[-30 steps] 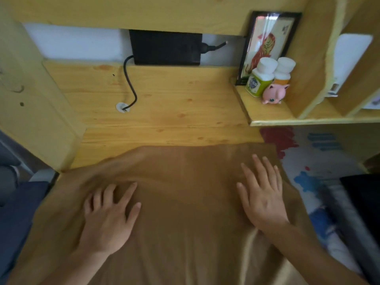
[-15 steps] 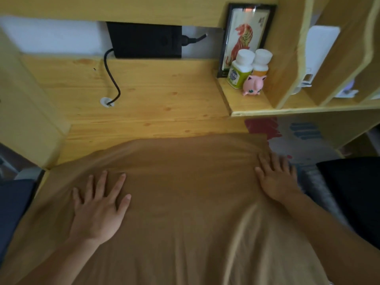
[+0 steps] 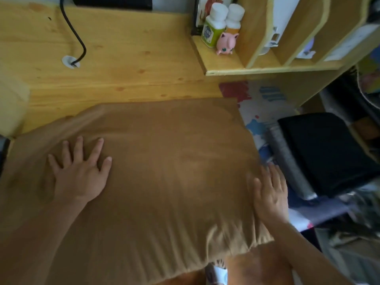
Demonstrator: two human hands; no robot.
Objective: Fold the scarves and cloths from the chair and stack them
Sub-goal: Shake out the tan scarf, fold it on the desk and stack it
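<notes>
The brown cloth [image 3: 164, 171] lies spread flat across the near part of the wooden surface [image 3: 123, 58], its near edge hanging over the front and its right edge just beside a patterned mat [image 3: 261, 112]. The left hand [image 3: 80, 171] rests palm-down on the cloth's left portion, grip released, fingers straight and spread. The right hand [image 3: 269, 194] lies flat along the cloth's right edge, grip released, fingers extended; this hand is motion-blurred. A black cable [image 3: 76, 36] enters a grommet at the far left. Two bottles [image 3: 222, 21] and a pink figurine [image 3: 226, 43] stand on a raised shelf [image 3: 222, 64].
</notes>
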